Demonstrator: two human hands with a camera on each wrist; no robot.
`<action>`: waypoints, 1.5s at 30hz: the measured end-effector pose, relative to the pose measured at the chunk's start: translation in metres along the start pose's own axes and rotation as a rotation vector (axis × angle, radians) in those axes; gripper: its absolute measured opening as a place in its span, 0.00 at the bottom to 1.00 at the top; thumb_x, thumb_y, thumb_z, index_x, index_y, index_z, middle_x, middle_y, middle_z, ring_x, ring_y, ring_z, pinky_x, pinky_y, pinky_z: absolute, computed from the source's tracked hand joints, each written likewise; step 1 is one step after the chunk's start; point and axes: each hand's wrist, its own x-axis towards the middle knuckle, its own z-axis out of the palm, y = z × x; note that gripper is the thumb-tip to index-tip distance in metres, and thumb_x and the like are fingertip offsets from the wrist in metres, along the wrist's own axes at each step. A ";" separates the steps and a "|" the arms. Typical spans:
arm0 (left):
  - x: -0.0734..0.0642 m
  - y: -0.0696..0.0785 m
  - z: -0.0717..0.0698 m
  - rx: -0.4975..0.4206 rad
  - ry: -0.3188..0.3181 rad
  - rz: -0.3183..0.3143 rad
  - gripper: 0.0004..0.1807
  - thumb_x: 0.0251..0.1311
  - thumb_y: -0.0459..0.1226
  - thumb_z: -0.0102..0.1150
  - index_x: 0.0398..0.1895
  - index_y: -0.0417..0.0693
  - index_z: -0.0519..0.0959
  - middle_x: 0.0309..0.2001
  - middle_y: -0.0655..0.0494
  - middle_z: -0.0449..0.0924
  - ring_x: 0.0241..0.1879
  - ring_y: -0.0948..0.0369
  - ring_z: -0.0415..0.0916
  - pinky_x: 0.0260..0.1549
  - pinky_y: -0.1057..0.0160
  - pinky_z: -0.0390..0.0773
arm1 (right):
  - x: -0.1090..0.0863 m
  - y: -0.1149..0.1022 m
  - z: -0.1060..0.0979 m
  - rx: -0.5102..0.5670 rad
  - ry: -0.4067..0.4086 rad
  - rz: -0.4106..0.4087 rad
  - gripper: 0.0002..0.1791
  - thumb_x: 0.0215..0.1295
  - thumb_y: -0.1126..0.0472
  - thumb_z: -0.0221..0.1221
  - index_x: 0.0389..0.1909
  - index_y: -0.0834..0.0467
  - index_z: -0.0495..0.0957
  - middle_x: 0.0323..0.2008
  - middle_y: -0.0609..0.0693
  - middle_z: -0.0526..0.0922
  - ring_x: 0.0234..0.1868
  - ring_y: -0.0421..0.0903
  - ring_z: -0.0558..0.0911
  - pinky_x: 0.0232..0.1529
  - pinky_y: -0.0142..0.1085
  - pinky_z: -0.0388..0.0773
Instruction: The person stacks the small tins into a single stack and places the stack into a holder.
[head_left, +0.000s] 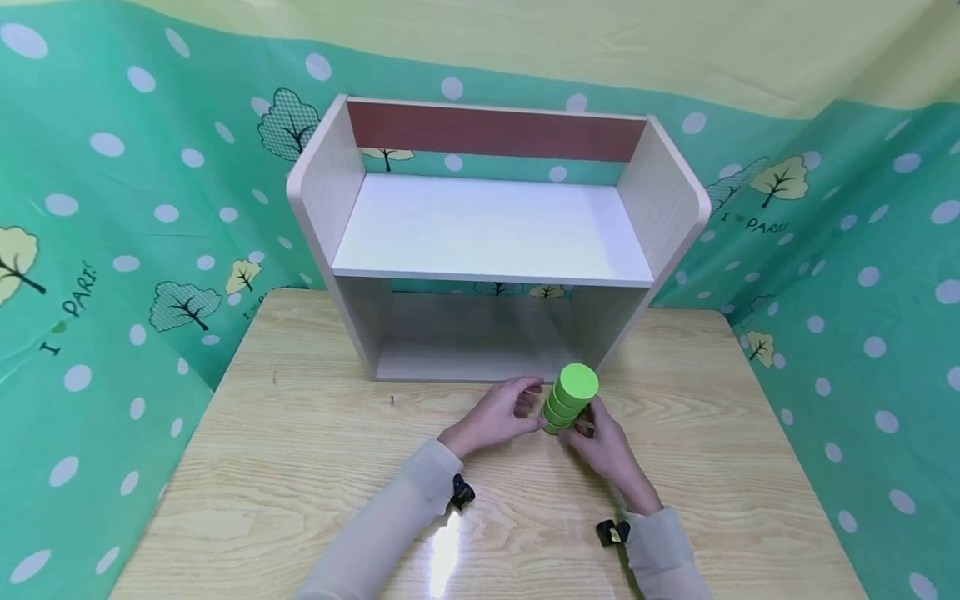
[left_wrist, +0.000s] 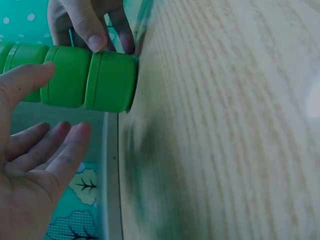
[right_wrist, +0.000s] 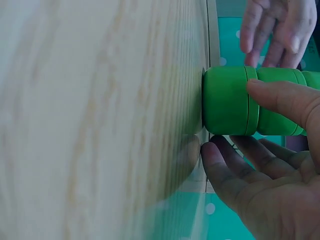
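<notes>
Several bright green round tins (head_left: 562, 400) stand stacked in one upright column on the wooden table. My left hand (head_left: 498, 414) is at the column's left side, its fingers loosely bent. In the left wrist view that hand's fingers (left_wrist: 65, 150) are spread apart from the tins, with the thumb reaching across in front. On the other side my right hand (head_left: 603, 442) is beside the lowest tin (right_wrist: 227, 100). Its thumb lies close against that tin, and the relaxed fingers (right_wrist: 260, 155) are next to its side. Whether the thumb presses on it I cannot tell.
A two-level shelf unit (head_left: 491, 225) stands on the table (head_left: 315, 467) directly behind the tins. Its upper board is white, with a red-brown back rail. A green dotted curtain (head_left: 127, 208) hangs around the back and both sides.
</notes>
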 end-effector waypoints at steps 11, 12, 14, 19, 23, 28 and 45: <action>0.005 -0.009 0.009 -0.039 -0.021 0.006 0.36 0.59 0.36 0.72 0.69 0.38 0.67 0.62 0.44 0.74 0.57 0.51 0.76 0.54 0.63 0.80 | 0.000 0.003 0.000 0.057 0.002 -0.021 0.37 0.59 0.76 0.66 0.69 0.65 0.62 0.59 0.69 0.75 0.60 0.63 0.75 0.58 0.46 0.78; 0.005 -0.009 0.009 -0.043 -0.022 0.005 0.36 0.59 0.35 0.72 0.69 0.38 0.67 0.62 0.44 0.74 0.57 0.51 0.77 0.53 0.64 0.80 | 0.000 0.004 -0.001 0.060 0.000 -0.019 0.38 0.59 0.76 0.66 0.69 0.65 0.61 0.59 0.69 0.74 0.60 0.63 0.75 0.58 0.46 0.78; 0.006 -0.009 0.010 -0.048 -0.023 0.003 0.36 0.59 0.34 0.72 0.69 0.37 0.68 0.60 0.44 0.75 0.56 0.52 0.77 0.53 0.65 0.80 | 0.000 0.004 -0.001 0.063 -0.003 -0.012 0.38 0.59 0.76 0.66 0.70 0.64 0.61 0.60 0.68 0.74 0.61 0.63 0.75 0.58 0.45 0.78; 0.009 -0.014 0.014 -0.071 -0.033 0.017 0.33 0.58 0.32 0.72 0.66 0.35 0.70 0.55 0.46 0.78 0.52 0.57 0.79 0.50 0.67 0.81 | 0.000 0.004 -0.002 0.074 -0.014 0.008 0.39 0.60 0.76 0.65 0.71 0.63 0.60 0.62 0.68 0.72 0.62 0.63 0.74 0.59 0.45 0.78; 0.011 -0.016 0.017 -0.088 -0.041 0.009 0.33 0.57 0.32 0.72 0.65 0.35 0.71 0.53 0.47 0.79 0.51 0.60 0.79 0.49 0.67 0.81 | 0.000 0.003 -0.002 0.105 -0.017 -0.004 0.40 0.60 0.78 0.64 0.72 0.64 0.59 0.63 0.69 0.71 0.63 0.64 0.73 0.59 0.46 0.77; 0.013 -0.016 0.019 -0.088 -0.051 -0.020 0.30 0.56 0.31 0.73 0.62 0.35 0.73 0.51 0.49 0.80 0.49 0.60 0.79 0.48 0.69 0.81 | 0.001 0.003 -0.001 0.121 -0.009 -0.018 0.40 0.59 0.79 0.64 0.71 0.66 0.58 0.64 0.70 0.70 0.64 0.65 0.72 0.59 0.48 0.77; 0.016 -0.019 0.022 -0.024 -0.042 -0.021 0.26 0.57 0.33 0.72 0.58 0.36 0.77 0.49 0.51 0.81 0.47 0.63 0.80 0.48 0.71 0.80 | -0.004 -0.025 -0.005 0.173 -0.035 -0.029 0.38 0.59 0.82 0.61 0.69 0.75 0.56 0.62 0.78 0.66 0.63 0.73 0.68 0.61 0.58 0.72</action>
